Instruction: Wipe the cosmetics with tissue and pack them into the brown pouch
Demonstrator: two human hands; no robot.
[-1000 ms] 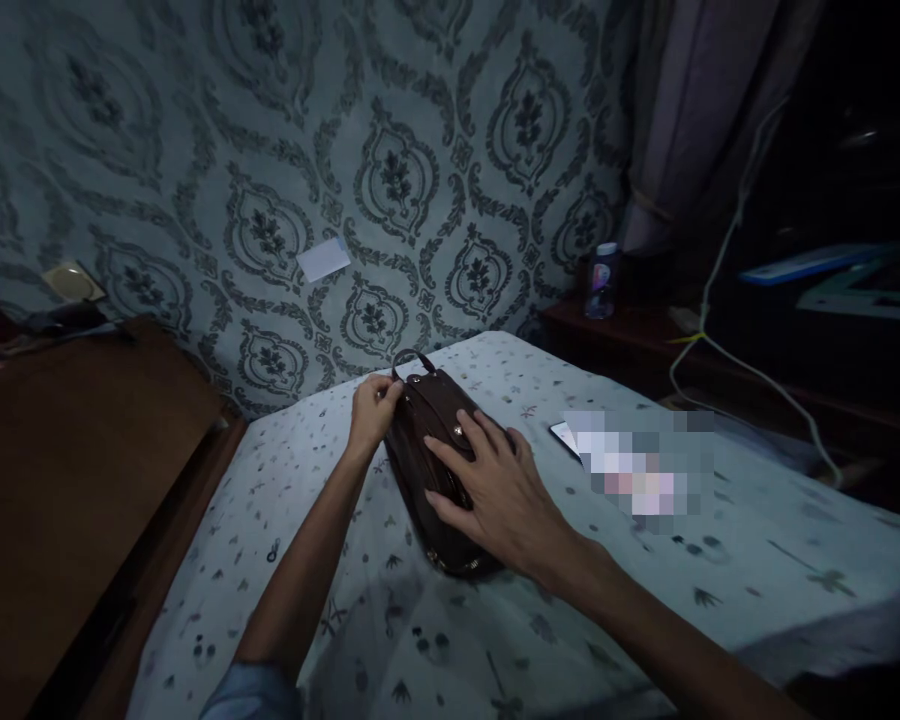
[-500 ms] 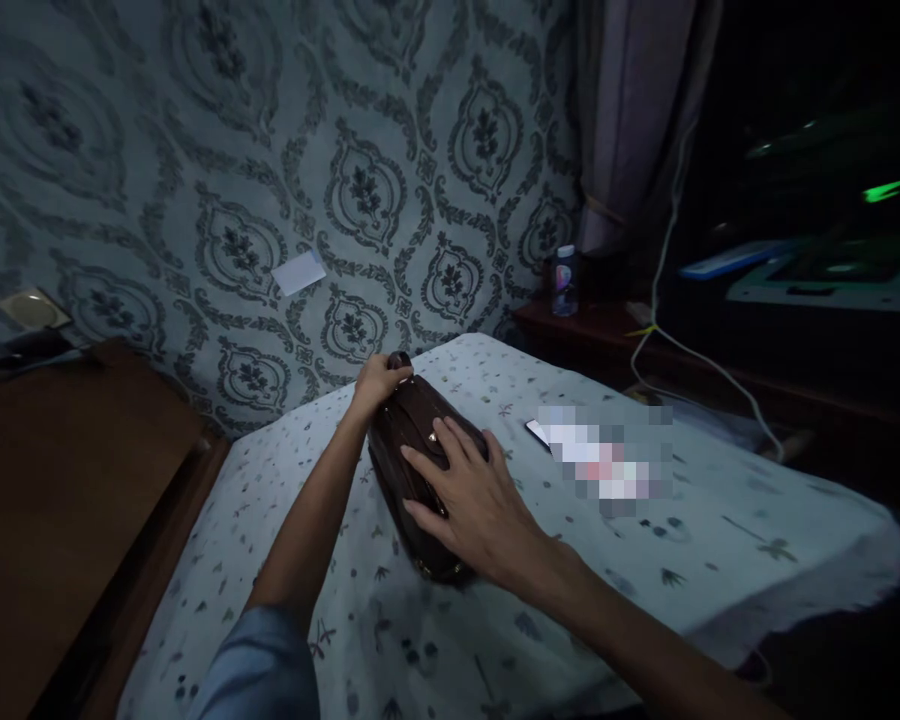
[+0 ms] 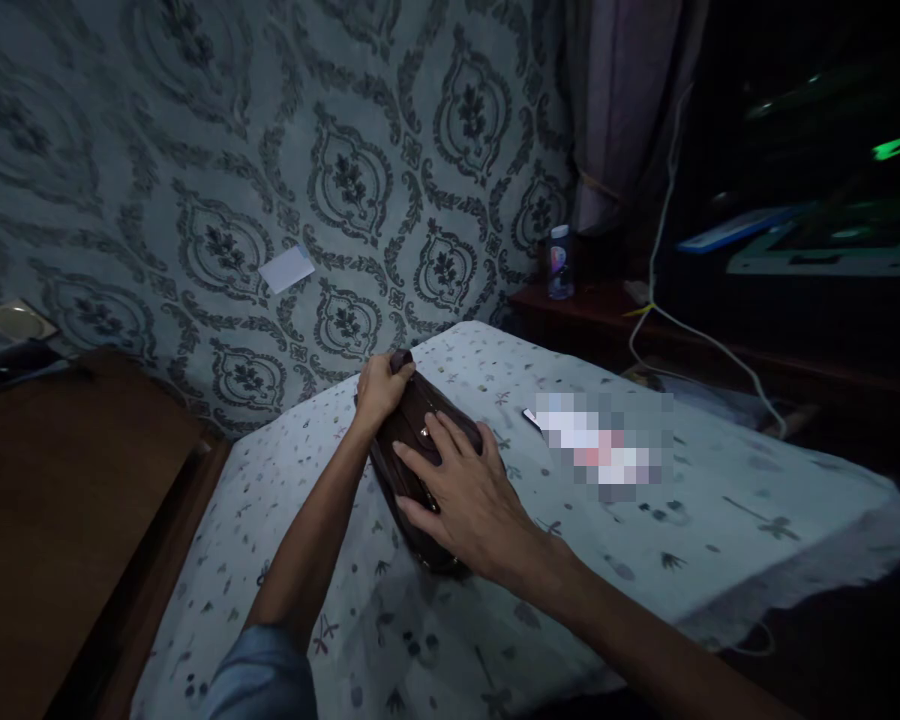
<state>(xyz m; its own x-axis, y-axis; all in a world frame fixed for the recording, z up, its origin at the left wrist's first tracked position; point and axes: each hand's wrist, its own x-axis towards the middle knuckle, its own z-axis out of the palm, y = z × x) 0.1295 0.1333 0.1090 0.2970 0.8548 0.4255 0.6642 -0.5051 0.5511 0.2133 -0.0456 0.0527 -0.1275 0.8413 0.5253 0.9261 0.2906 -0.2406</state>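
A dark brown leather handbag [image 3: 400, 428] lies on a patterned white cloth [image 3: 360, 640], its far end pointing toward the wall. Closed around the far end of the bag, by the dark handle [image 3: 403, 357], is my left hand [image 3: 380, 392]. My right hand [image 3: 474, 492] rests on the bag's upper face with its fingers spread, beside a small metal clasp [image 3: 424, 432]. The palm covers part of the bag's right side.
A phone-like object [image 3: 531, 420] lies to the right, mostly blurred out. Beyond the bed, a bottle [image 3: 560, 262] stands on a dark red ledge [image 3: 529, 300] near a white cable [image 3: 709, 365]. A brown wooden board [image 3: 67, 510] borders the left.
The view has shifted slightly. Both hands keep nearly the same places on the handbag, and the bag has barely moved.
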